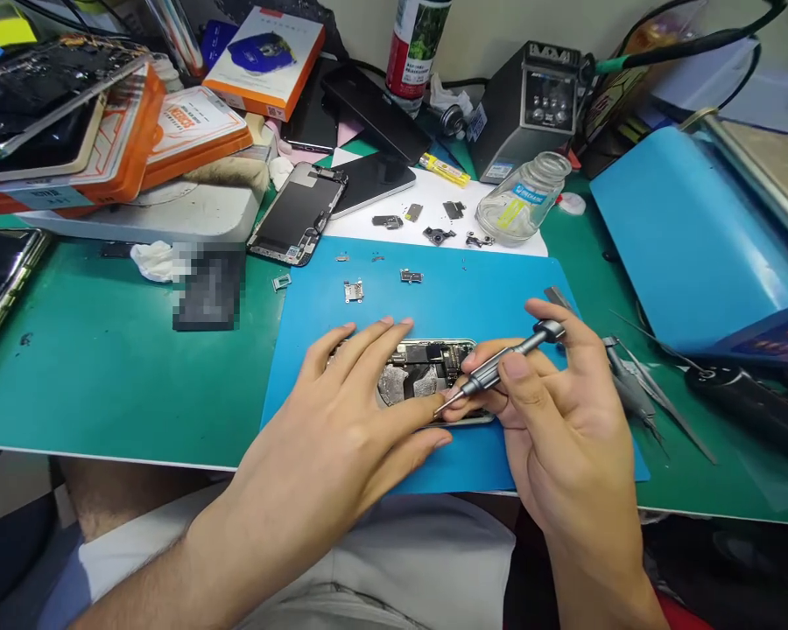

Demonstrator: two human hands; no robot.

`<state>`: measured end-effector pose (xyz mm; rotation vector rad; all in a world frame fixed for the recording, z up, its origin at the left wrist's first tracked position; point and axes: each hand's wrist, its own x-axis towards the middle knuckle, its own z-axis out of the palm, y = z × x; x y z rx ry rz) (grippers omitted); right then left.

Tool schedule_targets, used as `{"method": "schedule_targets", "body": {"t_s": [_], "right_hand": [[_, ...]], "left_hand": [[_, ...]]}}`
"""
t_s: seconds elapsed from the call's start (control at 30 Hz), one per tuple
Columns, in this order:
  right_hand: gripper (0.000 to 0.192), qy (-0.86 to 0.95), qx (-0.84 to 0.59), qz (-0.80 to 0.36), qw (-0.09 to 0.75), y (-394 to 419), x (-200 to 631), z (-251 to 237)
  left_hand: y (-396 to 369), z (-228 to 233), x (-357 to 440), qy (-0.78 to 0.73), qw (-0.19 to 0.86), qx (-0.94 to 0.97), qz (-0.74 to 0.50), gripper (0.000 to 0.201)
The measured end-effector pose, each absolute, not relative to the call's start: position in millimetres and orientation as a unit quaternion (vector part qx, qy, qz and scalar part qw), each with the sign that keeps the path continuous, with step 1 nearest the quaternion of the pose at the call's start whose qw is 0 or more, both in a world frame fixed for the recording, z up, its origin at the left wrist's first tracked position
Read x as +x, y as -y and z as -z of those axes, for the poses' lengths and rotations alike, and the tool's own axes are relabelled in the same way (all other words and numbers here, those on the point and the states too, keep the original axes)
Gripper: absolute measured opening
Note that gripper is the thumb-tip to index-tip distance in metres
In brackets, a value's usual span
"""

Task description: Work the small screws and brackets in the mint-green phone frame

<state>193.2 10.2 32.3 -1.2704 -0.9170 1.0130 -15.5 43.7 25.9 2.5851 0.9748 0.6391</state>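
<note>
An opened phone point(426, 372) lies on the blue mat point(328, 306), its inner boards and metal plates showing. My left hand point(348, 420) rests over the phone's left part with fingers spread, hiding that end. In my right hand point(558, 411) is a slim grey precision screwdriver point(492, 372), held between thumb and fingers. Its tip points down and left, close to my left index finger at the phone's near edge; whether it touches a screw cannot be made out. Beyond the phone lie a small metal bracket point(353, 291) and another small part point(411, 276).
Several small parts lie on white paper point(348, 229) beside a glass jar point(522, 201). A detached phone screen point(299, 214) leans left of it. Tweezers point(663, 398) lie to the right, near a blue machine point(702, 236). Orange boxes point(190, 131) are stacked at back left.
</note>
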Motion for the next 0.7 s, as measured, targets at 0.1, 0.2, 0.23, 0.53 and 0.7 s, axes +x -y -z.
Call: {"method": "schedule_targets", "body": {"t_s": [0.1, 0.2, 0.23, 0.53, 0.7], "right_hand": [[0.046, 0.395, -0.546, -0.439, 0.595, -12.6, 194.6, -32.1], [0.048, 0.388, -0.548, -0.446, 0.592, -11.8, 193.5, -32.3], [0.048, 0.385, -0.550, -0.446, 0.592, -11.0, 193.0, -32.3], [0.048, 0.385, -0.554, -0.442, 0.590, -7.5, 191.2, -32.6], [0.048, 0.392, -0.549, -0.444, 0.590, -8.1, 191.2, -32.0]], "left_hand": [[-43.4, -27.2, -14.7, -0.344, 0.154, 0.898, -0.227, 0.037], [-43.4, -27.2, -13.6, -0.348, 0.155, 0.895, -0.231, 0.037], [-43.5, -27.1, -13.3, -0.348, 0.154, 0.895, -0.231, 0.037], [-42.5, -27.6, -13.1, -0.351, 0.145, 0.897, -0.228, 0.037], [-41.9, -27.9, -14.0, -0.351, 0.148, 0.898, -0.220, 0.038]]}}
